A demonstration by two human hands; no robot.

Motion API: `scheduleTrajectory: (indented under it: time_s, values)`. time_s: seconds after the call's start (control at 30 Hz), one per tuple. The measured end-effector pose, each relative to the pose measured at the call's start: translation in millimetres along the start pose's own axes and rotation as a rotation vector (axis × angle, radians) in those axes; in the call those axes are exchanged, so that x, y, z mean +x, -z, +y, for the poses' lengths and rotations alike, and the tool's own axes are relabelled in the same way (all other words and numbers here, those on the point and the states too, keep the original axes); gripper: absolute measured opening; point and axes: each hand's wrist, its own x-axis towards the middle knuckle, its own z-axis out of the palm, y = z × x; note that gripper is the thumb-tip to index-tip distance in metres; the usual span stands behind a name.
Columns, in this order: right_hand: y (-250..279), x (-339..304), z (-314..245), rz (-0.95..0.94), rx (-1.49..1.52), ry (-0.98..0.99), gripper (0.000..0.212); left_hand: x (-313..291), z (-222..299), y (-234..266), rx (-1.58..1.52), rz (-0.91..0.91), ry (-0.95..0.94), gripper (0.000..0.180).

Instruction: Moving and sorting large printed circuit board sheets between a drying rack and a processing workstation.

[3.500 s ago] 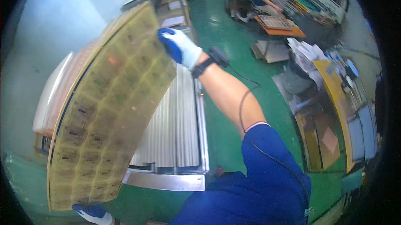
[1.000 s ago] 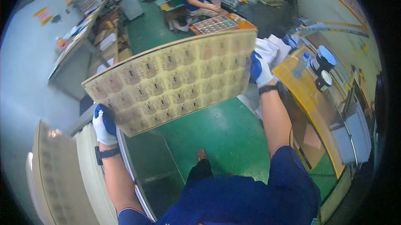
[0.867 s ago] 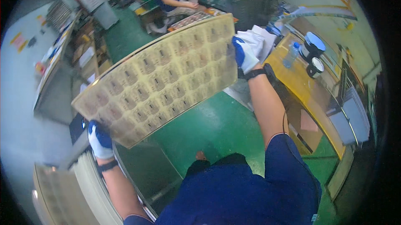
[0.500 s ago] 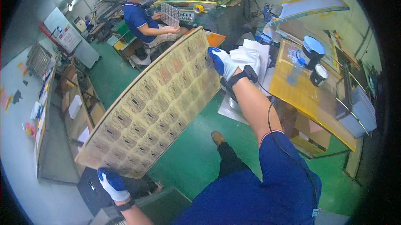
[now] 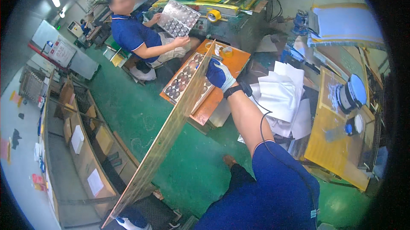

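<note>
A large thin board (image 5: pixel 171 129), yellowish and tilted almost edge-on, stretches diagonally from the bottom left up to the middle. The rows of small printed shapes on its face are barely visible at this angle. At its upper end, my right hand (image 5: pixel 220 74), in a blue-and-white work glove, is closed on the edge. My left hand (image 5: pixel 131 221), gloved alike, holds the lower end at the bottom of the picture; its fingers are partly hidden. Beyond the board's upper part, a tray-like sheet of round dark shapes (image 5: pixel 184 76) lies on an orange table (image 5: pixel 240 61).
A seated person (image 5: pixel 136 38) in a blue shirt holds a similar sheet (image 5: pixel 178 18). White sheets (image 5: pixel 279 91) are piled right of my arm. Farther right, a yellow-topped table (image 5: pixel 331 136) bears tubs (image 5: pixel 352 93). Wooden shelving (image 5: pixel 81 144) lines the left; a machine (image 5: pixel 230 25) stands behind.
The board has turned from showing its broad patterned face to nearly edge-on, still in both hands. My left hand has moved lower. The view has shifted, revealing more of the orange table.
</note>
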Motion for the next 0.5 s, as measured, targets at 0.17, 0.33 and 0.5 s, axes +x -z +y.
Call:
scheduleTrajectory:
  time_s: [0.17,0.33,0.5]
  values:
    - [31,47,-33,-0.268,-1.363,0.621,0.009,65,-53,-61,0.030,-0.012,0.106,0.053]
    - [-6,39,-8,-0.082,-0.622,0.048,0.009,111,-99,-53,0.100,0.008,0.249,0.022]
    - [-74,41,-11,-0.009,-1.567,0.204,0.022,157,-212,-45,-0.313,-0.035,0.589,0.021]
